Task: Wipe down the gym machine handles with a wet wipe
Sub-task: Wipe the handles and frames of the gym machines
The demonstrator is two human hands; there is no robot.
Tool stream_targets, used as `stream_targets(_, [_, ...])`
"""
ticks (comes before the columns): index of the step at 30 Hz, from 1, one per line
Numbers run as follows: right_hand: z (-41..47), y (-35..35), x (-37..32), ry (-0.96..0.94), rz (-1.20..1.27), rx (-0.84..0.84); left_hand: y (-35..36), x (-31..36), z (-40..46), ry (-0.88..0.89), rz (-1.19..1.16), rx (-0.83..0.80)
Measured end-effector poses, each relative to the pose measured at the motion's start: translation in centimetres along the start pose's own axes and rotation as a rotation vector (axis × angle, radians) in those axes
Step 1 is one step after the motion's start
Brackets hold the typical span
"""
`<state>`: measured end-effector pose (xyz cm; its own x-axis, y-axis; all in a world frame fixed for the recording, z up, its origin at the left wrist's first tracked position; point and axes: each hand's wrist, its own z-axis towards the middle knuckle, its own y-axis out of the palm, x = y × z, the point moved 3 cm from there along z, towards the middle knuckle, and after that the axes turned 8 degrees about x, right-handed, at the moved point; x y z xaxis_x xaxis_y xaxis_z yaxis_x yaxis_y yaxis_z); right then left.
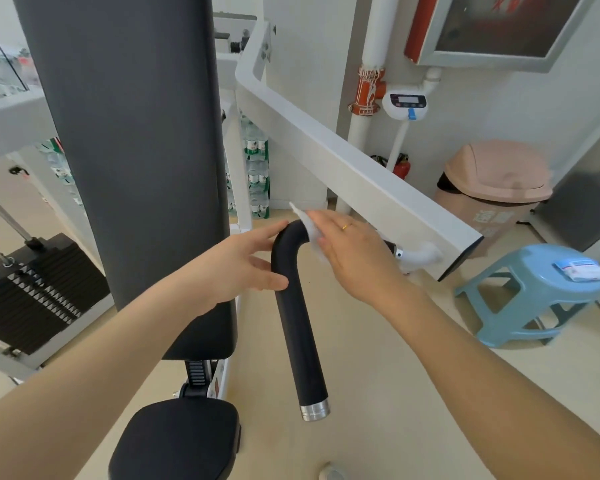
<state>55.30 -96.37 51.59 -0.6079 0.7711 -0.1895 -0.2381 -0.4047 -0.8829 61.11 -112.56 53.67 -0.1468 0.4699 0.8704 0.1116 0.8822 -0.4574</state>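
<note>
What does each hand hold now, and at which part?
The right hand presses the wipe with flat fingers onto the bend of the handle. The left hand touches the handle just below the bend, fingers straight, gripping nothing.

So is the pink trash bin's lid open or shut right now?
Shut. The pink trash bin has its domed swing lid sitting level across the top, with only a dark liner edge showing at its left.
</note>
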Motion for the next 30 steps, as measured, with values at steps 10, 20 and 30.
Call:
stream_targets(10, [-0.3, -1.3, 1.0, 0.036, -0.017, -0.113, 0.2, -1.3, 0.0, -0.125, -0.038, -0.037])
stream_targets(20, [-4.7, 0.1, -4.9, -0.44, 0.188, -0.25, 0.4, -5.1, -1.9, -0.156, 0.08, -0.23])
stream_targets(30, [-8.3, 1.1, -7.1, 0.152, 0.632, -0.16, 0.1, -4.5, -2.8, -0.117, -0.209, 0.201])
